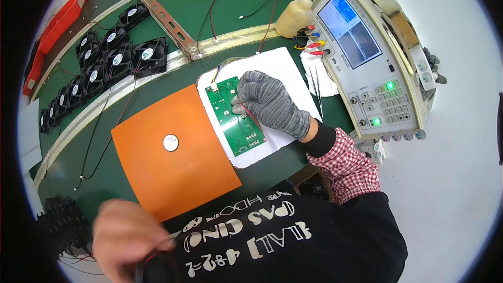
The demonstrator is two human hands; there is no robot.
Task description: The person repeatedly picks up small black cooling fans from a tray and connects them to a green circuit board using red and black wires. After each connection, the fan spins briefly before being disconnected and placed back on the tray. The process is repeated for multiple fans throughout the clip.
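Observation:
My right hand point(268, 106), in a grey knitted glove, is closed over a green circuit board point(228, 135). Its thumb and fingertips pinch the end of a thin red and black wire point(252, 117) at the board's connectors; the plug itself is hidden. The board lies on a white pad point(272, 68), with a short cable plugged into its upper corner. At the lower left, my bare left hand point(126, 238) is blurred by motion. It appears closed around what looks like a black cooling fan point(157, 268) with a red wire, partly hidden and cut off by the picture's edge.
An orange sheet point(178, 178) with a round white disc point(171, 142) lies left of the pad. Black fans point(118, 60) with trailing wires sit beyond it, beside a metal bar point(165, 23). A squeeze bottle point(295, 17), tweezers point(317, 86) and a test instrument point(367, 63) stand to the right.

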